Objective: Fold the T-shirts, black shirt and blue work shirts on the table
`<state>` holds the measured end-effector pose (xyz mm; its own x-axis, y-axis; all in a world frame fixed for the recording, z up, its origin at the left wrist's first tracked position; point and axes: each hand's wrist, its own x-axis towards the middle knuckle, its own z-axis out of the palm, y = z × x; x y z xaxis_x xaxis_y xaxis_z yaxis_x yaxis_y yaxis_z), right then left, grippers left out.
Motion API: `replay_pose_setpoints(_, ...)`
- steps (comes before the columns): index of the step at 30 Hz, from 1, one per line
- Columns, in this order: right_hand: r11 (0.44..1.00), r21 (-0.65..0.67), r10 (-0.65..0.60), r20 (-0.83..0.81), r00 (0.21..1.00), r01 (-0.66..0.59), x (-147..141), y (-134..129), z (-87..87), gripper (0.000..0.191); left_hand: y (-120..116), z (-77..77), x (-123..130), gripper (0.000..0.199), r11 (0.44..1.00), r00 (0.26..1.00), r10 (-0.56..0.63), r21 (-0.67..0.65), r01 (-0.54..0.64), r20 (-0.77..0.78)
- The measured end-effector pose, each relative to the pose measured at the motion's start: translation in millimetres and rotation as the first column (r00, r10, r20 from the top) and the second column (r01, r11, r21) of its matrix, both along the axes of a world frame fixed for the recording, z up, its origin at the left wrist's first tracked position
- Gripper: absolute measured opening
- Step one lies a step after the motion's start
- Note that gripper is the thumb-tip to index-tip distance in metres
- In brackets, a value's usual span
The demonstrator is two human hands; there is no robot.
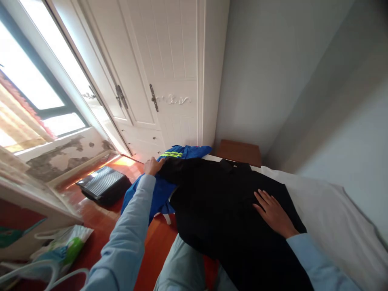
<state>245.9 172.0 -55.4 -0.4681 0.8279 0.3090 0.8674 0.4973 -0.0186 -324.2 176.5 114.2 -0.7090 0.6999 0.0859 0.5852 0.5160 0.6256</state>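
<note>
A black collared shirt (209,202) lies spread over a white-covered surface in front of me, its collar at the far side. My left hand (153,166) is closed on the end of the shirt's left-pointing sleeve, drawing it out to the side. On the right half of the shirt, my right hand (274,212) rests flat with the fingers stretched out. Beneath the held sleeve hangs a blue garment (165,192) with yellow-green reflective stripes. White cloth (321,206) extends to the right of the shirt.
Past the shirt stand a white wardrobe (178,48) and a brown wooden piece of furniture (239,151). A dark ribbed suitcase (104,184) lies on the red floor at left. Plastic bags (65,250) and a white tubular frame (45,264) are at lower left.
</note>
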Motion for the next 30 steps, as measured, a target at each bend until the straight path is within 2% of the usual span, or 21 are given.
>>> replay_pose_setpoints(2,1.0,0.004,-0.002,-0.005,1.0,0.002,0.6,0.7,-0.9,0.073,2.7,0.2,-12.9,0.033,0.997,0.997,-0.053,-0.053,0.056,0.049)
replay_pose_setpoints(4,1.0,0.002,-0.002,-0.011,1.0,0.002,0.7,1.0,-1.2,0.073,5.0,3.8,-21.7,0.03,0.994,0.992,-0.089,-0.052,0.094,0.087)
replay_pose_setpoints(7,1.0,0.0,-0.005,-0.011,1.0,0.005,0.2,0.9,-0.7,0.073,8.7,18.0,-21.7,0.027,0.994,0.992,-0.091,0.065,0.085,0.089)
replay_pose_setpoints(10,1.0,0.006,-0.013,-0.005,1.0,0.013,-0.4,0.3,1.2,0.074,6.3,36.0,7.0,0.032,0.964,0.992,-0.107,0.252,0.089,0.061)
replay_pose_setpoints(11,1.0,0.006,-0.015,-0.004,1.0,0.015,-0.5,0.1,2.1,0.073,2.6,40.8,23.9,0.035,0.944,0.986,-0.157,0.3,0.134,0.055)
replay_pose_setpoints(12,1.0,0.004,-0.016,-0.001,1.0,0.016,-0.5,-0.2,3.0,0.073,-2.9,44.5,43.4,0.035,0.911,0.964,-0.26,0.345,0.227,0.052)
replay_pose_setpoints(13,1.0,-0.002,-0.016,0.002,1.0,0.016,-0.4,-0.5,4.0,0.072,-9.9,46.9,64.4,0.037,0.803,0.862,-0.503,0.4,0.442,0.058)
replay_pose_setpoints(14,1.0,-0.009,-0.016,0.005,1.0,0.016,-0.2,-0.7,5.0,0.072,-17.9,48.0,85.4,0.038,0.639,0.678,-0.732,0.415,0.648,0.07)
replay_pose_setpoints(15,1.0,-0.017,-0.017,0.008,1.0,0.017,-0.1,-0.9,5.9,0.071,-26.6,48.0,104.9,0.038,0.469,0.472,-0.876,0.402,0.786,0.099)
replay_pose_setpoints(16,0.999,-0.025,-0.02,0.01,1.0,0.02,0.0,-1.1,6.6,0.071,-35.3,46.8,121.8,0.039,0.35,0.319,-0.937,0.406,0.844,0.143)
replay_pose_setpoints(17,0.999,-0.033,-0.023,0.011,1.0,0.023,-0.1,-1.2,7.2,0.071,-43.6,44.5,135.0,0.041,0.324,0.278,-0.946,0.45,0.832,0.166)
replay_pose_setpoints(18,0.999,-0.041,-0.025,0.012,1.0,0.026,-0.2,-1.3,7.6,0.07,-51.2,41.0,144.2,0.043,0.341,0.293,-0.94,0.493,0.801,0.173)
replay_pose_setpoints(20,0.998,-0.055,-0.029,0.013,0.999,0.03,-0.5,-1.4,7.8,0.069,-63.9,30.6,150.5,0.043,0.44,0.426,-0.888,0.581,0.685,0.172)
replay_pose_setpoints(23,0.997,-0.074,-0.034,0.018,0.999,0.035,-0.5,-1.2,8.7,0.067,-78.1,7.1,140.0,0.041,0.547,0.595,-0.788,0.626,0.555,0.16)
replay_pose_setpoints(27,0.984,-0.163,-0.065,0.056,0.996,0.073,-4.3,-2.3,22.1,0.064,-96.5,-31.4,118.6,0.026,0.622,0.712,-0.703,0.481,0.618,-0.005)
replay_pose_setpoints(30,0.976,-0.2,-0.082,0.038,0.996,0.088,-21.8,-3.2,47.9,0.061,-110.7,-59.6,108.5,0.025,0.679,0.757,-0.636,0.356,0.642,-0.152)
